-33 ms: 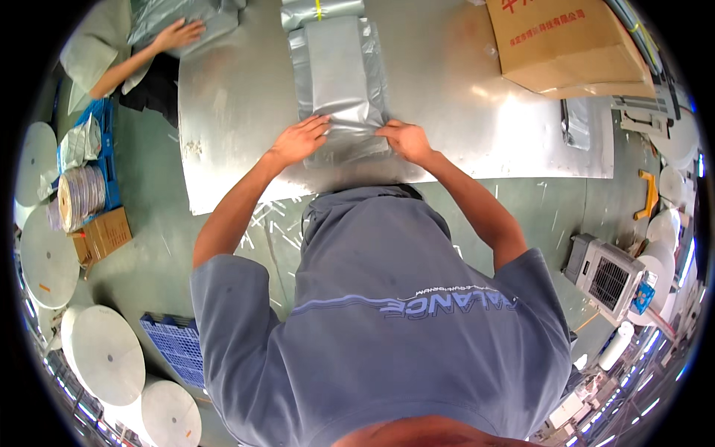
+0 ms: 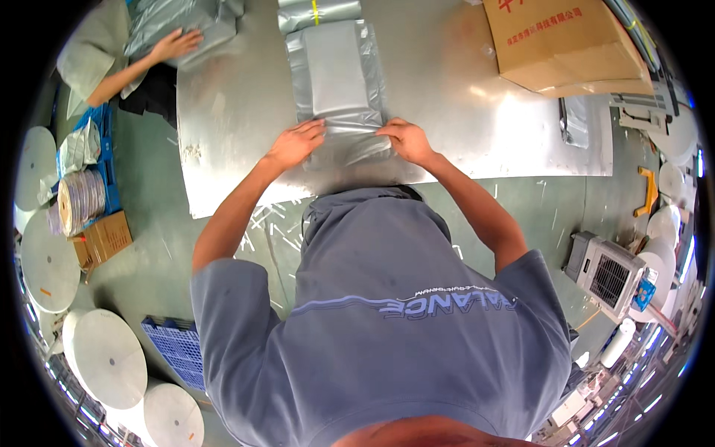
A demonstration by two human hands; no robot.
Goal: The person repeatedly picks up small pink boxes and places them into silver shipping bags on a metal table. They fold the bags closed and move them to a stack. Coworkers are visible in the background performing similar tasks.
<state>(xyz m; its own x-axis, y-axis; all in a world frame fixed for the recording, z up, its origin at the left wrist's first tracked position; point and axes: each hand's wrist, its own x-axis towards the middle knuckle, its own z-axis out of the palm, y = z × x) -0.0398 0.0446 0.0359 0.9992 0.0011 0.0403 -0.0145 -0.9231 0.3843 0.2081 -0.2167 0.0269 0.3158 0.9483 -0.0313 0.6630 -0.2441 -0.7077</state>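
Observation:
A silver-grey plastic bag (image 2: 339,78) lies lengthwise before me on the metal tabletop, with a thick, flat block shape under its film. Its near end is loose, wrinkled film. My left hand (image 2: 298,141) rests at the left side of this loose end, fingers stretched out over the film's edge. At the opposite side, my right hand (image 2: 406,139) pinches the film's right edge between thumb and fingers. Just beyond the bag lies a grey plastic bundle (image 2: 328,13) with a yellow strip across it.
A shiny metal table (image 2: 246,141) spans the front. A cardboard box (image 2: 570,52) stands at its far right, near a clear plastic piece (image 2: 575,123). At far left, another person's hand (image 2: 176,45) rests on grey film (image 2: 216,22). Large white rolls (image 2: 110,357) and a blue pallet (image 2: 175,346) are at left.
The wrinkles across the bag's near end have flattened somewhat, and the film there has shifted slightly. My left hand has moved a little left and nearer to me; my right hand stays almost in place.

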